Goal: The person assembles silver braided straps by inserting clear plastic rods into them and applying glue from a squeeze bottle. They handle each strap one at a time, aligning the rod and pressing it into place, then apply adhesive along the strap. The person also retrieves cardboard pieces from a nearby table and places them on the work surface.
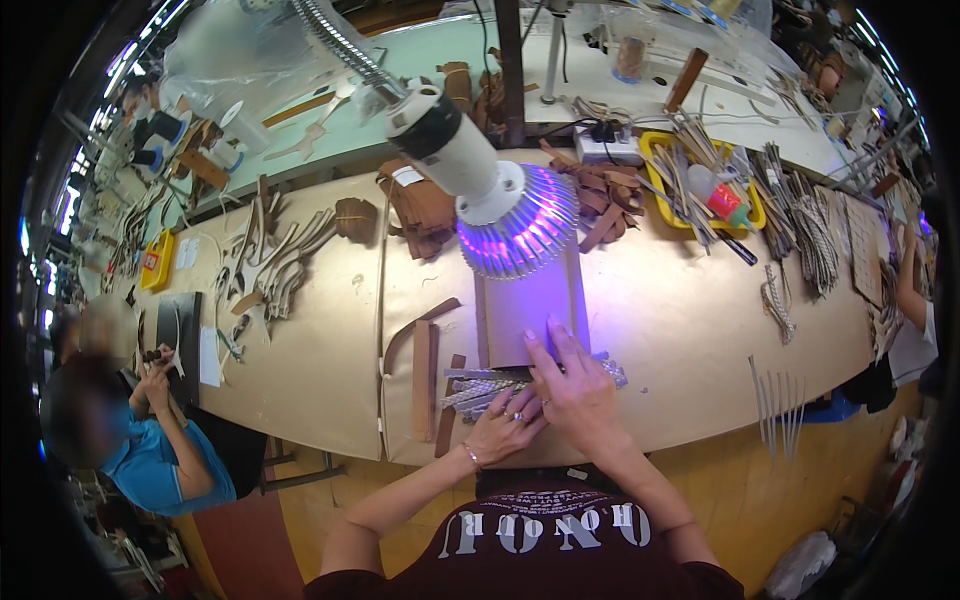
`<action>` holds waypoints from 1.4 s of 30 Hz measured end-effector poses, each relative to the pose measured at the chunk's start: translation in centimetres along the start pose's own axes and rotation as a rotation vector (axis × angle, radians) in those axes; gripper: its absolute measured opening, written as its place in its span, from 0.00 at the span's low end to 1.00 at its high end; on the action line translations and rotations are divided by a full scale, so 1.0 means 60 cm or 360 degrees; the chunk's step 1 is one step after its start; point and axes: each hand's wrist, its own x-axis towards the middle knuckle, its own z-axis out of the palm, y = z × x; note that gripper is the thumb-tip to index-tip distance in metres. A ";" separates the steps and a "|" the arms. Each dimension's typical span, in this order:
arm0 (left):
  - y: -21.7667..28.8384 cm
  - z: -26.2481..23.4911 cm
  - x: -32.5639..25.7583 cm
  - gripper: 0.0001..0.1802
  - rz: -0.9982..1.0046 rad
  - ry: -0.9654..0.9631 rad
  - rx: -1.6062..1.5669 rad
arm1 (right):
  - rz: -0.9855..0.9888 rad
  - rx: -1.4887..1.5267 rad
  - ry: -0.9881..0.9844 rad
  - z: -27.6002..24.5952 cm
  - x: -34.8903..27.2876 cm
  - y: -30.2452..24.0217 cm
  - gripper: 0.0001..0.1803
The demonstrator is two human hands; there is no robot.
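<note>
Head view, and your left hand (507, 425) curls at the silvery-grey braided strips (480, 393), lower centre of the frame; your right hand (575, 388) extends two fingers toward the flat brown panel (530, 318). Whether either pinches, can't tell! Best to separate strips gently, flat and untwisted.

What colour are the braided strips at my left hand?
Silvery grey. The braided strips at your left hand show best in the head view.

A lamp (517, 225) gives purple light above the bench (310, 370). The floor (820, 440) is yellow-brown, with a dark-red strip (245, 540) at left.
</note>
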 end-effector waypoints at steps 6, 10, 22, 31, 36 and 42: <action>0.025 -0.004 0.019 0.12 -0.0225 0.0178 -0.0214 | 0.0312 0.0231 0.0056 -0.037 -0.055 0.064 0.29; 0.041 -0.044 -0.043 0.17 -0.0570 0.0342 -0.0325 | 0.0428 0.0105 0.0082 -0.043 -0.101 0.093 0.29; 0.000 -0.076 -0.127 0.11 -0.1670 0.0100 0.0121 | 0.0378 0.0134 0.0117 -0.030 -0.076 0.075 0.18; -0.060 -0.125 -0.098 0.03 -0.1765 0.0406 -0.0231 | 0.0459 0.0057 0.0271 -0.046 -0.083 0.057 0.13; -0.087 -0.233 -0.102 0.05 -0.2597 0.0562 -0.1311 | 0.0556 0.0372 0.0202 -0.057 -0.099 0.051 0.14; -0.066 -0.232 -0.032 0.06 -0.1798 0.1073 -0.2130 | 0.0528 0.1538 -0.0187 -0.068 -0.071 -0.036 0.11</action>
